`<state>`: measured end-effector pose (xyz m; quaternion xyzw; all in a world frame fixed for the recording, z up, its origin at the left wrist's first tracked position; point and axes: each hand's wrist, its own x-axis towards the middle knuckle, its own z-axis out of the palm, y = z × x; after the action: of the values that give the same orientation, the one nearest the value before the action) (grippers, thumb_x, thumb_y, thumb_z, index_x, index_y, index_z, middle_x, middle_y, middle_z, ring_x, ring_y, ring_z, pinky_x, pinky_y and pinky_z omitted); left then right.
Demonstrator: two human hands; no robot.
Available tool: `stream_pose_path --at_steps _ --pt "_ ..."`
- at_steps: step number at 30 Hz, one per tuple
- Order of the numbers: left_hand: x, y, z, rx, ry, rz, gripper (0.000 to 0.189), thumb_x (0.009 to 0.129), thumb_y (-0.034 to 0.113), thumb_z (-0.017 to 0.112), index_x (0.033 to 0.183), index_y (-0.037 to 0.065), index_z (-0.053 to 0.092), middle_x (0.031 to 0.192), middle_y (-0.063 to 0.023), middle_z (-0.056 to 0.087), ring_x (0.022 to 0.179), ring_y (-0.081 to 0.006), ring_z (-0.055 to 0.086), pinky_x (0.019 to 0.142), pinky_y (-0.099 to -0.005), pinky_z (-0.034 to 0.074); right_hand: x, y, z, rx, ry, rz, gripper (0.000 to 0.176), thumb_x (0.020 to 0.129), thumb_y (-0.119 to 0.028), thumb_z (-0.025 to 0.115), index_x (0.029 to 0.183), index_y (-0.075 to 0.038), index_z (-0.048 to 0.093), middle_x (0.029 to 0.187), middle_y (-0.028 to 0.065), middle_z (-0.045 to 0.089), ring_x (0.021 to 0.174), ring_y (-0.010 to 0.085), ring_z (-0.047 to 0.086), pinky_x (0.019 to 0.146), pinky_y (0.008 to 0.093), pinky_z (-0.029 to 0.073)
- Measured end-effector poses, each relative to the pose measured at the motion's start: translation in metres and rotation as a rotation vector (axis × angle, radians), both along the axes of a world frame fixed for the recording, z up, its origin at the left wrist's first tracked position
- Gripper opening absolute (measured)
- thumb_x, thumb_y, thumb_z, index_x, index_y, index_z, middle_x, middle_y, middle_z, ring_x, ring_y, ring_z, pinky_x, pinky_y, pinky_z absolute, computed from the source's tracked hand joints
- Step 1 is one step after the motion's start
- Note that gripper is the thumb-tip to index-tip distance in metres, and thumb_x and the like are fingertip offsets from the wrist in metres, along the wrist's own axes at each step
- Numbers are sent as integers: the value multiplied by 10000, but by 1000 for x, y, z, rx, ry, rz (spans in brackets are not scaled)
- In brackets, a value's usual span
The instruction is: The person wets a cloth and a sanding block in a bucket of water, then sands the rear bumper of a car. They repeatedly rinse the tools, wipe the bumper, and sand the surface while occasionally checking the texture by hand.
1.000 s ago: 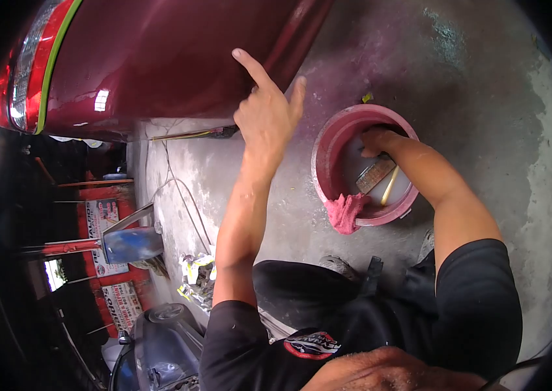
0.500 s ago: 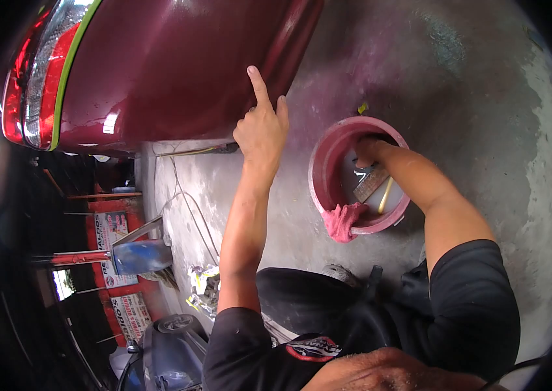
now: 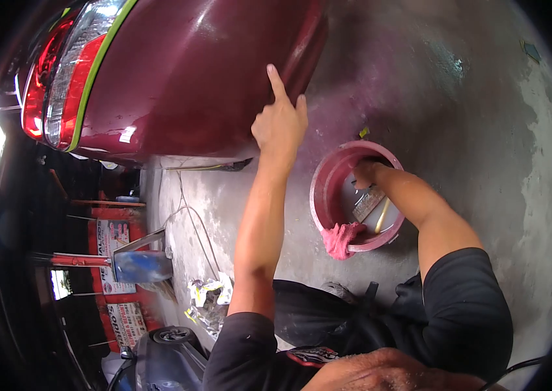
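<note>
My left hand [image 3: 280,124] is raised over the lower edge of a maroon car body panel [image 3: 178,78]. Its index finger is stretched out along the panel and the thumb stands apart, while the other fingers curl in; nothing is held. My right hand [image 3: 364,174] reaches down into a pink bucket [image 3: 320,207] with cloudy water. Its fingers are bent around something dark that I cannot make out. Beside it in the bucket are a flat brownish block [image 3: 368,203] and a pale yellow stick [image 3: 382,216]. A pink cloth [image 3: 341,240] hangs over the rim.
Green tape edges the tail light [image 3: 71,85]. A cable [image 3: 191,208] runs across the concrete floor. Crumpled foil-like wrapping [image 3: 211,301] lies left of my legs. Further left are a blue panel on a stand [image 3: 142,266] and a dark grey car [image 3: 172,362].
The view has shifted, so the car panel and the bucket sit a little lower in it. My left hand keeps its pointing shape. My right hand is still in the bucket, its fingers slightly lower.
</note>
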<state>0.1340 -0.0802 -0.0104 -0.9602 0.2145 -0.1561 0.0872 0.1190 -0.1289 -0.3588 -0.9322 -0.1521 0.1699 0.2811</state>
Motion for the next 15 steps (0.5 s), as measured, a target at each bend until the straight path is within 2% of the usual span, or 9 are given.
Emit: stream_pose_path --at_steps 2,4,7,11,14,15 --pt "-9 21 -5 94 -49 8 920 929 415 616 1596 69 85 721 -213 705 672 -415 705 645 -517 562 -2 -1 9 -17 30 -6 409 766 -342 688 1020 -29 764 1062 197 727 1026 335 700 954 437 526" --pt "-18 39 -7 83 -42 30 926 921 418 624 1597 70 97 679 -206 692 641 -404 701 601 -504 559 -4 1 4 -35 70 -12 391 774 -322 685 1016 -26 763 1066 202 725 1025 335 701 952 440 529" --pt "-26 65 -17 113 -52 59 932 917 427 627 1593 50 108 607 -189 661 559 -385 680 503 -468 537 -3 6 -13 -45 -36 -37 377 793 -297 681 1042 -23 755 1089 204 719 1041 334 698 963 440 527" --pt "-40 81 -29 100 -10 130 950 915 451 623 1583 15 106 611 -202 660 568 -391 681 512 -487 537 -8 3 6 -59 16 58 403 807 -295 691 1104 -26 736 1134 191 711 1077 332 686 974 432 524" --pt "-54 93 -45 98 3 87 973 913 481 619 1573 -14 103 581 -181 653 530 -406 660 503 -508 530 -9 -2 25 -96 64 124 424 819 -296 696 1145 -25 720 1181 188 697 1122 320 669 992 428 513" --pt "-64 97 -49 107 219 36 985 907 509 619 1574 -7 110 674 -218 674 617 -422 679 564 -523 544 -9 -3 29 -134 60 173 434 826 -297 698 1163 -24 712 1205 187 688 1145 314 660 1002 426 507"
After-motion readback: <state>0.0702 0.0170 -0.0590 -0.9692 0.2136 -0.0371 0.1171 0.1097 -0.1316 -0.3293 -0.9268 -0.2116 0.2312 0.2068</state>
